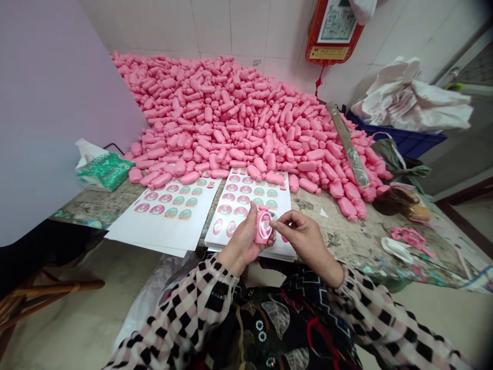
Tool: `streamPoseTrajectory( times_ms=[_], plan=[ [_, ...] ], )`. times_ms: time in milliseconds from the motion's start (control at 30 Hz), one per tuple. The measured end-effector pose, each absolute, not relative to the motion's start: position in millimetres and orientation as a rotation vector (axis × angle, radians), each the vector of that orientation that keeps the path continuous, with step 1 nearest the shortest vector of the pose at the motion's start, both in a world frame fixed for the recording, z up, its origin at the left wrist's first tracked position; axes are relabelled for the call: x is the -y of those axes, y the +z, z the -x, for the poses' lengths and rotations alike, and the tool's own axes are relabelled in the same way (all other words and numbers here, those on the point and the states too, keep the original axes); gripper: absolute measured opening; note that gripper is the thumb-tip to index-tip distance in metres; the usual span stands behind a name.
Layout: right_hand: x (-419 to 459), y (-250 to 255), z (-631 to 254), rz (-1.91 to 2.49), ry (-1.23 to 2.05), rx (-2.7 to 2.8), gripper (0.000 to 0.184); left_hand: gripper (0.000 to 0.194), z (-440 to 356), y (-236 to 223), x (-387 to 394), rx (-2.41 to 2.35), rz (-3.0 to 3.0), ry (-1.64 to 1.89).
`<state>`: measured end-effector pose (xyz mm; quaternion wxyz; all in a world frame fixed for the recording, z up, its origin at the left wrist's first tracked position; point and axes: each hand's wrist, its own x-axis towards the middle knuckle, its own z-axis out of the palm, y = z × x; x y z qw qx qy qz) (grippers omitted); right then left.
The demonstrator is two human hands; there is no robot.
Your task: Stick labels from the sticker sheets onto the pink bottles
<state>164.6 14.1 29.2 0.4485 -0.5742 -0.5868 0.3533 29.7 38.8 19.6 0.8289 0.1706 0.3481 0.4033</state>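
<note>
Far left, a lilac board point(50, 103) stands upright, with a wicker chair point(38, 300) low by the floor. A green tissue packet point(103, 172) sits on the worn, paint-stained table point(339, 231). Two sheets of round stickers point(165, 221) lie side by side at the front, printed pink and green. Behind them, a big heap of pink capsule-shaped containers point(215, 113) piles against a white tiled wall point(246, 25).

Centre, just above the table's front edge: left hand point(242, 241) grips one pink container point(264, 226) upright, round label on its face. Right hand point(304, 241) is together with it, fingertips point(275, 224) pinching at the label.

Right: foil-wrapped tube point(348, 144) on the heap, pink scissors point(410, 239) on the table, blue crate point(404, 136) under white plastic bags point(412, 103). A brown lump by the heap and the label print are hard to make out.
</note>
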Motion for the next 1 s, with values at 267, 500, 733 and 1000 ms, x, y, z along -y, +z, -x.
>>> streamPoseTrajectory(
  times_ms=[267, 500, 733, 1000],
  plan=[
    [-13, 26, -163, 1.457, 0.884, 1.476, 0.026, 0.057, -31, 13, -38, -0.707, -0.438, 0.868],
    [-14, 21, -165, 1.477, 0.85, 1.538, 0.026, 0.052, -29, 15, -36, -0.668, -0.488, 0.842],
    [-6, 36, -181, 1.592, 0.295, 1.965, 0.024, 0.037, -10, 20, -29, -0.608, -0.742, 0.731],
    [-19, 10, -165, 1.376, 0.982, 1.519, 0.037, 0.042, -8, 22, -16, -0.665, -0.803, 0.508]
  ],
)
